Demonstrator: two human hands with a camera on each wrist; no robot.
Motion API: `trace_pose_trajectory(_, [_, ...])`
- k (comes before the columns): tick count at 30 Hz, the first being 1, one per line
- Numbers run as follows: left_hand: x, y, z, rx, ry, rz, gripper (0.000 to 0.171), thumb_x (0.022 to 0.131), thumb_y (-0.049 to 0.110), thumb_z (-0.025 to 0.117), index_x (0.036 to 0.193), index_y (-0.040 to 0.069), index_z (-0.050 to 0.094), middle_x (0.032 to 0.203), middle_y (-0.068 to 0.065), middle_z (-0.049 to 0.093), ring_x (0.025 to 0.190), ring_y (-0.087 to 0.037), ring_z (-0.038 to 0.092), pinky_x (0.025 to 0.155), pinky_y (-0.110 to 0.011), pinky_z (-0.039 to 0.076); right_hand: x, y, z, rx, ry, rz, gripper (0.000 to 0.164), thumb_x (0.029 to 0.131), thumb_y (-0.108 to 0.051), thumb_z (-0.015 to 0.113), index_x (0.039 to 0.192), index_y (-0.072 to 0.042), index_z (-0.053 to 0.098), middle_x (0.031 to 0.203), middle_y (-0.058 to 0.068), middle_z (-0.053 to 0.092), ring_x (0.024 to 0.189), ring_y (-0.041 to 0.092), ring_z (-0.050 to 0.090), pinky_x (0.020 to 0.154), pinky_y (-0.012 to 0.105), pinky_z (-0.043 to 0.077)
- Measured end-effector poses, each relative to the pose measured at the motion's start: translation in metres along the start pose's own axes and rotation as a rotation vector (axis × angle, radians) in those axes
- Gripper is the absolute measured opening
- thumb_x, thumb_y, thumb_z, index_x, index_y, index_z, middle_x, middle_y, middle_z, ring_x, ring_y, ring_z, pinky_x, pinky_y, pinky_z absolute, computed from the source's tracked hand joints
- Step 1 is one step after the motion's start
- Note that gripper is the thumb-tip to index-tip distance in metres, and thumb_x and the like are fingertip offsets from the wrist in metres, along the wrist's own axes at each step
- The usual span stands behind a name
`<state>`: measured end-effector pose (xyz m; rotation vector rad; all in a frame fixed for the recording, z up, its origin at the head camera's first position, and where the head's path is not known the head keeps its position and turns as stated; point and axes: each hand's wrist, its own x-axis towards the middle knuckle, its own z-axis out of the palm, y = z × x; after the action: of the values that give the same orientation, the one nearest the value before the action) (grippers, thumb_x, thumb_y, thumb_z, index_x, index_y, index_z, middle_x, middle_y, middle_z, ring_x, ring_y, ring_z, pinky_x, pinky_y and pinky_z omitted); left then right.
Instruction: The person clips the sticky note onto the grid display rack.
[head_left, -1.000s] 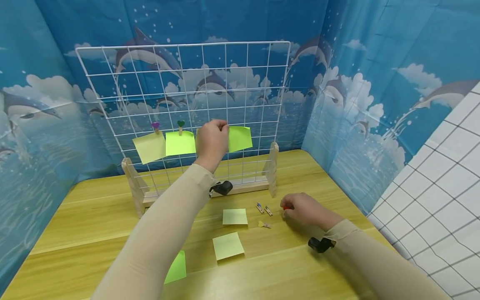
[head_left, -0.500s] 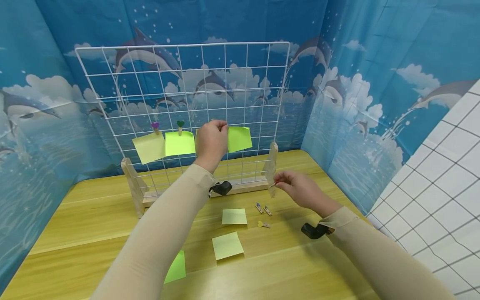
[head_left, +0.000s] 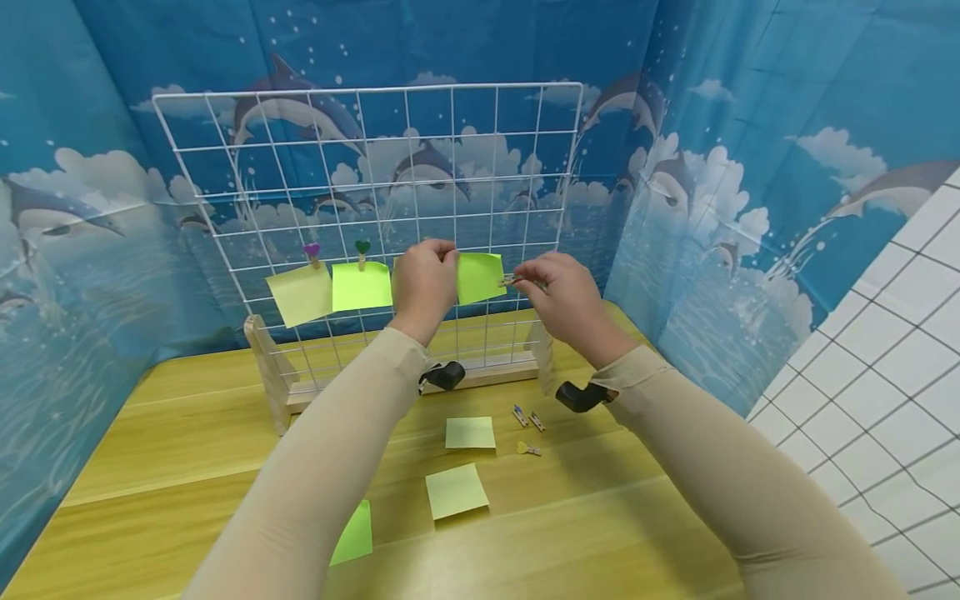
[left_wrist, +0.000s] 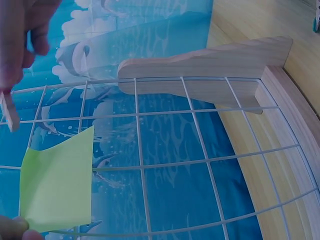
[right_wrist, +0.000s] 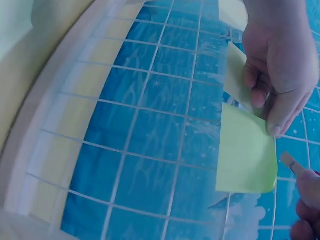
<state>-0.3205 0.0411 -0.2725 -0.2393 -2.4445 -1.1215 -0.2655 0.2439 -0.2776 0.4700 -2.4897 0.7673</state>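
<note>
My left hand pinches the upper left corner of a green sticky note and holds it at the white wire grid. Just right of that note, my right hand grips a small wooden clothespin, its tip pointing towards the note; a bit of red shows at the fingers in the right wrist view. Further left on the grid hang a pale yellow note under a purple heart clothespin and a bright green note under a green heart clothespin. Another note is partly hidden by my left hand.
Wooden feet carry the grid on the table. Before it lie two pale yellow notes, a green note partly behind my left sleeve, and three loose clothespins. A dolphin-print curtain surrounds the table.
My right hand has lifted the clothespin from the table and carried it up and left to the green note's right edge. The left hand has stayed in place.
</note>
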Motion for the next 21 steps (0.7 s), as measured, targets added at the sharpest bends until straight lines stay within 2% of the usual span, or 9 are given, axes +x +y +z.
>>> trace_pose_trajectory(4, [0.000, 0.001, 0.000, 0.008, 0.001, -0.001, 0.030, 0.110, 0.029, 0.059, 0.128, 0.013, 0.077, 0.117, -0.005, 0.079, 0.078, -0.019, 0.071, 0.069, -0.037, 0.056, 0.020, -0.011, 0.005, -0.060, 0.027, -0.042, 0.020, 0.105, -0.017, 0.066, 0.115, -0.005, 0.079, 0.107, 0.013, 0.072, 0.098, 0.030, 0.060, 0.091, 0.048, 0.050])
trace_pose_trajectory(8, [0.000, 0.001, 0.000, 0.014, -0.003, -0.005, 0.030, 0.110, 0.029, 0.058, 0.128, 0.013, 0.077, 0.117, -0.005, 0.079, 0.079, -0.019, 0.071, 0.068, -0.037, 0.056, 0.035, -0.019, 0.010, -0.116, 0.028, -0.048, 0.021, 0.106, -0.019, 0.065, 0.114, -0.007, 0.080, 0.100, 0.012, 0.071, 0.091, 0.029, 0.058, 0.085, 0.045, 0.048])
trace_pose_trajectory(13, [0.000, 0.002, 0.000, 0.022, -0.007, -0.011, 0.030, 0.110, 0.030, 0.057, 0.128, 0.014, 0.077, 0.118, -0.004, 0.079, 0.080, -0.019, 0.071, 0.067, -0.036, 0.056, 0.051, -0.024, 0.012, -0.192, -0.013, -0.032, 0.024, 0.108, -0.021, 0.062, 0.120, -0.009, 0.079, 0.108, 0.012, 0.075, 0.093, 0.028, 0.066, 0.082, 0.042, 0.055])
trace_pose_trajectory(21, [0.000, 0.001, 0.000, 0.005, -0.001, -0.004, 0.029, 0.110, 0.028, 0.059, 0.128, 0.013, 0.076, 0.118, -0.005, 0.079, 0.079, -0.018, 0.071, 0.066, -0.035, 0.055, 0.065, -0.025, 0.014, -0.270, -0.067, 0.005, 0.025, 0.110, -0.021, 0.059, 0.123, -0.012, 0.078, 0.123, 0.012, 0.076, 0.101, 0.029, 0.072, 0.086, 0.043, 0.060])
